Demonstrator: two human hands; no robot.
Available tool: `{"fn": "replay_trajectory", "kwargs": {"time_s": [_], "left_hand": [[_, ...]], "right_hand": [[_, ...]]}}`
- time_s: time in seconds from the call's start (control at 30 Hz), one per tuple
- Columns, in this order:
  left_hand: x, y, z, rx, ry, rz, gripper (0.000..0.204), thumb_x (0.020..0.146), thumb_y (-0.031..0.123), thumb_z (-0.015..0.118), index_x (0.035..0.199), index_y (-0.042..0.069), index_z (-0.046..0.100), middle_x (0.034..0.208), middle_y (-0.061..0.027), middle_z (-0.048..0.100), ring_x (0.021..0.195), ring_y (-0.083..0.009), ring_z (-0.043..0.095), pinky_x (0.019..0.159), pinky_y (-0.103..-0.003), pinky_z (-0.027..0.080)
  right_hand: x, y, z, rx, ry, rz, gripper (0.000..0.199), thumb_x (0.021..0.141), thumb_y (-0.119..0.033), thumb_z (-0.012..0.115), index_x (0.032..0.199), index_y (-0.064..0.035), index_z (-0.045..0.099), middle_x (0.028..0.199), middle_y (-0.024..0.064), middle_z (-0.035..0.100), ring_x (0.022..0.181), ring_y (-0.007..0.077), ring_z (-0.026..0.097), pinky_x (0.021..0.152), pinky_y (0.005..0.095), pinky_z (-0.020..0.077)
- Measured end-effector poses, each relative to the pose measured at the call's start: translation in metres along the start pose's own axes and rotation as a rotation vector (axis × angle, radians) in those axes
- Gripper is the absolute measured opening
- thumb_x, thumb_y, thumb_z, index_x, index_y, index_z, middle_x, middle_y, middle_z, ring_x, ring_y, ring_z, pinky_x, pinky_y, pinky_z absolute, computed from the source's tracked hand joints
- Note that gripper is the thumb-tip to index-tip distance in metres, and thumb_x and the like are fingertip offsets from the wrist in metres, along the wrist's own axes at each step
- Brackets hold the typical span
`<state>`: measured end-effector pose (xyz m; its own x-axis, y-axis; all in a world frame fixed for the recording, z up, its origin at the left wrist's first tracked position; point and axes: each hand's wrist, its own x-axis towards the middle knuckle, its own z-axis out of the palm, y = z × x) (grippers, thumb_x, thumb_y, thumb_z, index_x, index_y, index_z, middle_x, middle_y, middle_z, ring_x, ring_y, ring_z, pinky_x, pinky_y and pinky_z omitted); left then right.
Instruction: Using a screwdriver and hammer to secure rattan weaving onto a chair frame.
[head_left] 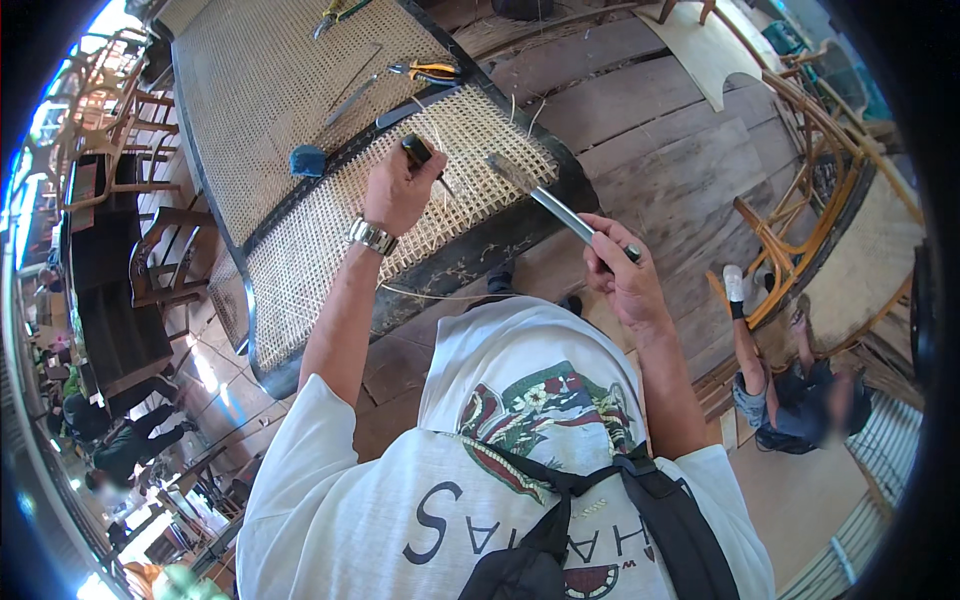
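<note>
My left hand is closed around a black-handled awl, its thin shaft pointing down toward the woven cane panel. The wristwatch arm reaches over this panel from the near side. To the right, my right hand grips a hammer by its silvery metal shaft. The hammer's worn head hangs over the panel's right part, apart from the awl. A dark wooden frame borders the cane, and a few loose cane strands stick up near the awl.
Beyond my left hand lie a blue block, a dark-handled knife, a thin metal blade and orange-black pliers. Wooden chairs stand at left. At right are planks, a bent wooden frame and a seated person.
</note>
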<state>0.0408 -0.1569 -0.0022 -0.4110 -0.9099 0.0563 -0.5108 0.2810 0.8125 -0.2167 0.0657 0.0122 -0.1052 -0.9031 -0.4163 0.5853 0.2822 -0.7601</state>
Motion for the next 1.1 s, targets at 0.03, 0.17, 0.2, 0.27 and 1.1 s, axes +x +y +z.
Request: {"fn": "replay_trajectory", "kwargs": {"time_s": [0.03, 0.17, 0.2, 0.27, 1.1], "left_hand": [[-0.001, 0.001, 0.001, 0.019, -0.025, -0.022, 0.032, 0.092, 0.03, 0.074, 0.104, 0.002, 0.063, 0.075, -0.0087, 0.07, 0.066, -0.0169, 0.065, 0.063, -0.033, 0.05], [-0.002, 0.002, 0.003, 0.065, -0.021, 0.068, 0.03, 0.093, 0.03, 0.073, 0.099, 0.003, 0.061, 0.072, -0.0114, 0.067, 0.062, -0.02, 0.062, 0.059, -0.036, 0.048], [-0.002, 0.002, 0.003, 0.098, -0.029, 0.061, 0.03, 0.093, 0.029, 0.073, 0.1, 0.003, 0.062, 0.074, -0.011, 0.069, 0.063, -0.0204, 0.063, 0.06, -0.035, 0.049], [-0.003, -0.001, -0.001, 0.047, 0.017, 0.076, 0.029, 0.093, 0.029, 0.073, 0.099, 0.003, 0.063, 0.075, -0.0107, 0.07, 0.065, -0.0199, 0.065, 0.061, -0.034, 0.05], [-0.008, 0.013, -0.003, 0.216, -0.125, -0.004, 0.034, 0.093, 0.033, 0.072, 0.099, 0.001, 0.061, 0.077, -0.0139, 0.07, 0.067, -0.0231, 0.067, 0.061, -0.037, 0.05]], "right_hand": [[0.001, 0.001, 0.001, 0.003, 0.004, 0.008, 0.033, 0.104, -0.016, 0.053, 0.134, -0.0021, 0.055, 0.078, -0.0022, 0.054, 0.054, 0.0011, 0.035, 0.049, 0.0169, 0.0288], [0.014, 0.01, 0.016, -0.068, 0.1, 0.017, 0.032, 0.103, -0.015, 0.054, 0.133, -0.0023, 0.057, 0.077, -0.0023, 0.054, 0.054, 0.0014, 0.035, 0.049, 0.0174, 0.0287], [0.016, 0.011, 0.019, -0.069, 0.086, -0.007, 0.032, 0.103, -0.015, 0.054, 0.133, -0.0023, 0.057, 0.077, -0.0023, 0.054, 0.054, 0.0014, 0.035, 0.049, 0.0174, 0.0287], [0.017, 0.01, 0.021, -0.204, -0.092, 0.057, 0.032, 0.103, -0.016, 0.055, 0.131, -0.0025, 0.058, 0.076, -0.0026, 0.053, 0.054, 0.0016, 0.035, 0.048, 0.0178, 0.0282], [0.005, 0.008, 0.012, -0.173, -0.048, 0.144, 0.034, 0.101, -0.015, 0.056, 0.132, -0.0025, 0.059, 0.075, -0.0028, 0.054, 0.055, 0.0027, 0.04, 0.048, 0.0186, 0.0283]]}}
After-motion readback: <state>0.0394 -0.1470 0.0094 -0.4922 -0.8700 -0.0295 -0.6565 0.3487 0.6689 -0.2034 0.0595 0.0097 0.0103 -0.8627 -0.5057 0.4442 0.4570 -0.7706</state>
